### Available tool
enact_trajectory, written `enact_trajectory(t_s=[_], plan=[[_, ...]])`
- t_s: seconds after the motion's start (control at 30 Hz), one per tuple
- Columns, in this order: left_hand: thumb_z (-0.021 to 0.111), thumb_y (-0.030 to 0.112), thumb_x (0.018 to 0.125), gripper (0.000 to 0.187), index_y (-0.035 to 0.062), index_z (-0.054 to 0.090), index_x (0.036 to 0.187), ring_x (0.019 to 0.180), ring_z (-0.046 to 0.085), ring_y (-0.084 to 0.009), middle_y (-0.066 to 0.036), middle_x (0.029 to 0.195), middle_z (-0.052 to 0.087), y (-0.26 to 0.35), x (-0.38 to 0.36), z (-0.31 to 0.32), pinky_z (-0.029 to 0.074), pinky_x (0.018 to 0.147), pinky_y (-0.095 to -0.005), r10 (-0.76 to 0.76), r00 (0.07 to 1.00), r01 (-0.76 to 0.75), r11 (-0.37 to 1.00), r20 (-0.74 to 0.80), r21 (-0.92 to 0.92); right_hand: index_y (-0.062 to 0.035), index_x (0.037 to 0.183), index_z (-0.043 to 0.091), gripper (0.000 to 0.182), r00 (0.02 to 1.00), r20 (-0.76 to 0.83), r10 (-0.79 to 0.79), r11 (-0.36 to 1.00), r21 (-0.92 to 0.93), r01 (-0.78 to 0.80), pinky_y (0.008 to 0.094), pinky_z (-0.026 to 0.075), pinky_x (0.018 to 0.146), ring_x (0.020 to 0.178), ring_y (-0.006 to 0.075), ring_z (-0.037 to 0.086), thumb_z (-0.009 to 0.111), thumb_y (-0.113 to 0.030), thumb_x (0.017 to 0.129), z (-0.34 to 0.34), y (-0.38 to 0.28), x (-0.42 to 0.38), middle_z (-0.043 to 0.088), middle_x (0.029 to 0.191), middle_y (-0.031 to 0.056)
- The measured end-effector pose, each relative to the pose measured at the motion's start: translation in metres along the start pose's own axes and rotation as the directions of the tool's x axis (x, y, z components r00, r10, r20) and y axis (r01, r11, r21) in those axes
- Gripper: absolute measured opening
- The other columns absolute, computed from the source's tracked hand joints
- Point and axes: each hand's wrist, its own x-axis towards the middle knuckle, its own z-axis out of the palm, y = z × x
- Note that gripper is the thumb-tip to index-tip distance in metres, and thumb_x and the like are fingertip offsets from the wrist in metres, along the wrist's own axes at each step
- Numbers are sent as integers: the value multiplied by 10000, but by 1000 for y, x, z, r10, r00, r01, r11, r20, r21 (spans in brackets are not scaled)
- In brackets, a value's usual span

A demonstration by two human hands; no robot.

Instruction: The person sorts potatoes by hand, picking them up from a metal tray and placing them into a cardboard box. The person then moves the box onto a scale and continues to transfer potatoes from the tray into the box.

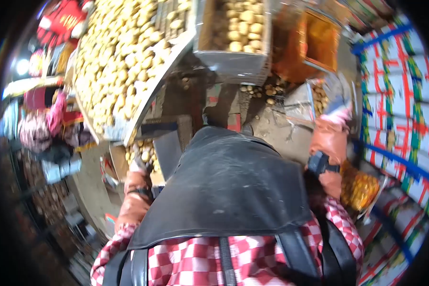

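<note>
My left hand [139, 165], in a pale glove, reaches down into an open cardboard box [118, 159] at my left side. Round yellow-brown produce like potatoes [148, 153] lies in that box, against the hand. Its fingers are partly hidden there, so I cannot make out a grip. My right hand [337, 113], in a white and pink glove, is stretched out to the right. It is blurred, beside a plastic-lined container [304, 102] holding more of the round produce [320, 99]. Whether it holds anything does not show.
A large sorting table [174, 59] heaped with the produce stands ahead left. A lined crate [233, 62] of it is ahead, near an orange bin [314, 40]. Loose pieces [271, 90] lie on the floor. Stacked printed cartons [395, 86] line the right; another person [64, 21] is far left.
</note>
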Motion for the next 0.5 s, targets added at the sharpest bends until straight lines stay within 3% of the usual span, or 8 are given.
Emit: enact_trajectory(t_s=[0.07,0.13,0.17,0.2,0.23,0.27,0.4,0.5], plan=[[454,600,928,508,202,591,1213,571,460,-74,33,923,660,-16,42,-6,332,476,-187,130,969,-132,991,211,-4,-2,1397,419,666,998,-16,63,993,-103,-64,493,366,1044,1257,364,461,289,-506,983,-18,19,11,471,1379,236],[538,474,939,431,181,559,1254,651,487,-82,18,1036,620,-13,29,17,401,537,-181,88,937,-48,991,339,-124,-20,1441,355,709,987,97,131,978,-174,-113,489,353,1051,1275,379,441,277,-541,966,-10,19,12,428,1419,234],[559,431,934,419,186,544,1273,672,490,-86,13,1038,615,-17,20,27,403,546,-184,177,903,-132,981,391,-139,-34,1457,331,731,986,41,159,941,-308,-139,475,329,1068,1296,379,419,264,-560,953,18,12,8,403,1440,230],[580,388,928,418,191,530,1293,692,493,-89,8,1040,610,-21,13,32,406,555,-187,264,860,-217,964,436,-156,-42,1454,342,701,977,148,154,955,-275,-109,453,309,1079,1310,372,406,275,-531,955,17,18,12,405,1438,234],[617,302,906,394,188,556,1278,819,524,-101,-17,1115,613,-24,11,30,437,667,-194,267,839,-206,962,474,-177,-45,1453,344,678,975,133,177,918,-381,-114,450,318,1074,1307,371,411,287,-504,956,39,17,12,410,1433,239],[610,335,911,370,176,572,1243,768,521,-89,-25,1116,616,-28,5,34,423,602,-180,345,831,-302,938,435,-167,-47,1451,347,656,974,117,194,869,-481,-115,448,327,1068,1305,369,417,298,-476,957,64,15,11,414,1427,244],[513,505,941,438,136,599,1161,488,430,-48,-45,963,679,-45,-3,15,322,406,-155,182,979,-133,911,92,-391,-44,1429,387,581,913,285,292,873,-470,-133,443,368,1039,1266,355,466,346,-373,952,114,48,31,456,1388,251],[426,583,948,568,94,577,1194,584,509,-85,-50,1014,672,-75,0,-20,388,457,-170,185,981,-191,878,-58,-439,-3,1383,434,467,837,432,335,864,-496,-90,398,458,956,1167,327,555,455,-233,978,173,92,33,535,1305,227]])
